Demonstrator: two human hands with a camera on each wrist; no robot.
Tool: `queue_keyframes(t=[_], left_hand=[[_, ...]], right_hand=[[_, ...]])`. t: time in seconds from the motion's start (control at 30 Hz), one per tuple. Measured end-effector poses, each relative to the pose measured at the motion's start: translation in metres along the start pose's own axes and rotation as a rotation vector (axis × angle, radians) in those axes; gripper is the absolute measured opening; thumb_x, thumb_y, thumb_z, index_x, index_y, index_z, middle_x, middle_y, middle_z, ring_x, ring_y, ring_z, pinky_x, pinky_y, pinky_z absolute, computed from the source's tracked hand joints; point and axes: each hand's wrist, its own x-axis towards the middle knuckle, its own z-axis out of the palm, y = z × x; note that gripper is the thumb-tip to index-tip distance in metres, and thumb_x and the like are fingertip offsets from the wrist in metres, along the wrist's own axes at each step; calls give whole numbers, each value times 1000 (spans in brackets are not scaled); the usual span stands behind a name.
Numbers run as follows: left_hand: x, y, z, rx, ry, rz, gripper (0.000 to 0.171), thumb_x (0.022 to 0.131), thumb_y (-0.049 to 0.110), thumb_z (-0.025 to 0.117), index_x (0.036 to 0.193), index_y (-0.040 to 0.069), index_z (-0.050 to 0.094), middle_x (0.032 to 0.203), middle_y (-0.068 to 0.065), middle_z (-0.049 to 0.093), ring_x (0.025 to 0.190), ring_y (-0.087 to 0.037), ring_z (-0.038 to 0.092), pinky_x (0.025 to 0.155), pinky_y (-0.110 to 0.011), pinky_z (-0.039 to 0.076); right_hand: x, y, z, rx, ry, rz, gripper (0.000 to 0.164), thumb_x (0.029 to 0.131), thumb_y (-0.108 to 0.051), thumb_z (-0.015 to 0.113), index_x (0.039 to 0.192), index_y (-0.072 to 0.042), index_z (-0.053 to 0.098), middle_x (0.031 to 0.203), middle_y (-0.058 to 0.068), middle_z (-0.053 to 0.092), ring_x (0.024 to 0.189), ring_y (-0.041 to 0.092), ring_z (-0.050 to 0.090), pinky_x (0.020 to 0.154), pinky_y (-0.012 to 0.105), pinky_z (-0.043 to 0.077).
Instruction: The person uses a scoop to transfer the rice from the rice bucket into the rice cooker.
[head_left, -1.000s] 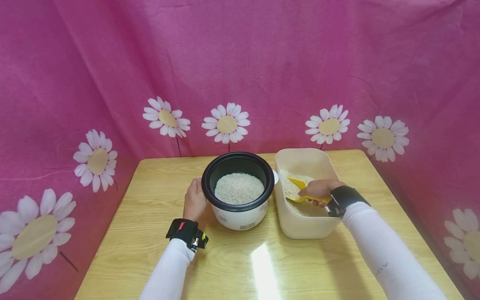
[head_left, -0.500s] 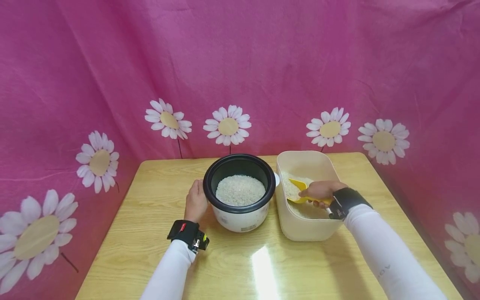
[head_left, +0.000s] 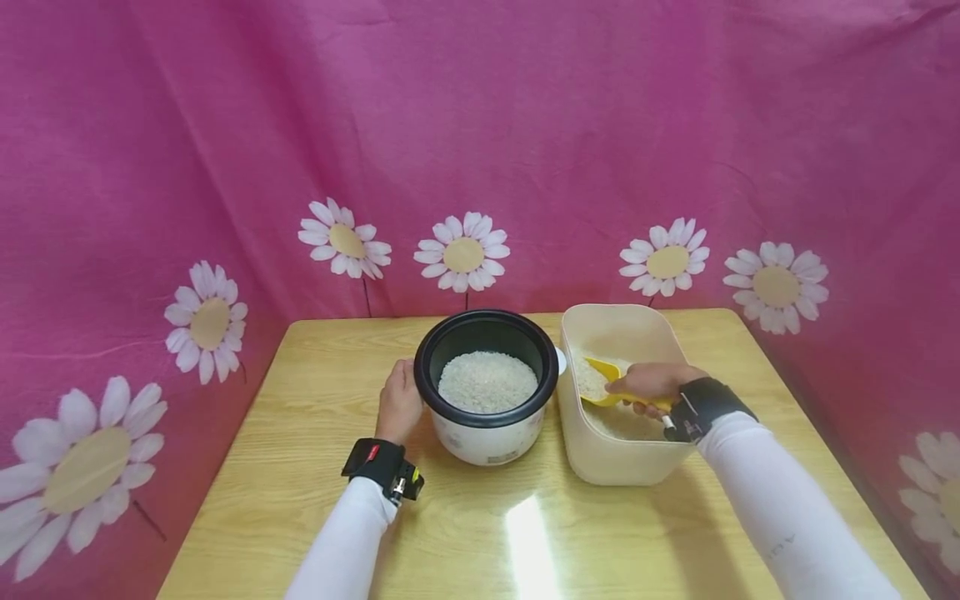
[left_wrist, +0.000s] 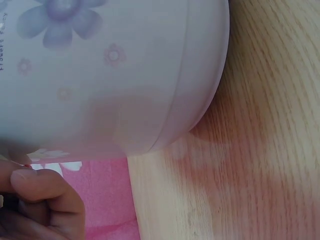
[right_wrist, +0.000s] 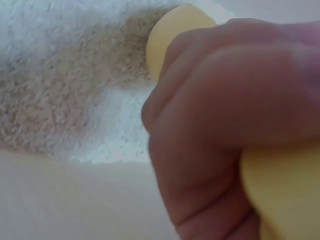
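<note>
A white rice cooker (head_left: 487, 446) with a black rim stands on the table, a mound of rice (head_left: 487, 382) inside its dark pot. My left hand (head_left: 400, 402) holds the cooker at its left side; in the left wrist view the curled fingers (left_wrist: 45, 187) are right at its flowered wall. To the right is a cream rice bin (head_left: 626, 462), with my right hand (head_left: 656, 383) reaching in over its near right edge. That hand grips a yellow scoop (head_left: 602, 368) by the handle, and rice lies in the scoop's blade. More loose rice (right_wrist: 55, 95) surrounds it.
Cooker and bin stand side by side on a light wooden table (head_left: 300, 492), the cooker's white right handle (head_left: 561, 361) close against the bin. A pink curtain (head_left: 555, 150) printed with daisies encloses the table's back and sides.
The whole scene has shifted slightly right and down in the head view. Both hands keep their grips, and the scoop stays low in the bin's rice.
</note>
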Motion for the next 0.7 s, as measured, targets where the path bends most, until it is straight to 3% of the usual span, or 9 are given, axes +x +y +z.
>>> queue_keyframes(t=[0.33,0.7], left_hand=[[-2,4,2,-23,-24,-16,40,115,36,28,127,8,53,99,-9,53,96,-24,53,80,-32,40],[-2,3,0,-15,-20,-14,39,115,35,28,127,7,53,100,-10,53,98,-26,52,81,-34,40]], right_hand=[[-5,-2,0,-18,-2,-23,35,107,-37,45,93,-6,55,64,-5,48,47,3,42,49,19,39],[-10,-9,0,66,-9,1,35,108,-37,45,97,-5,55,65,-6,49,45,0,43,48,17,40]])
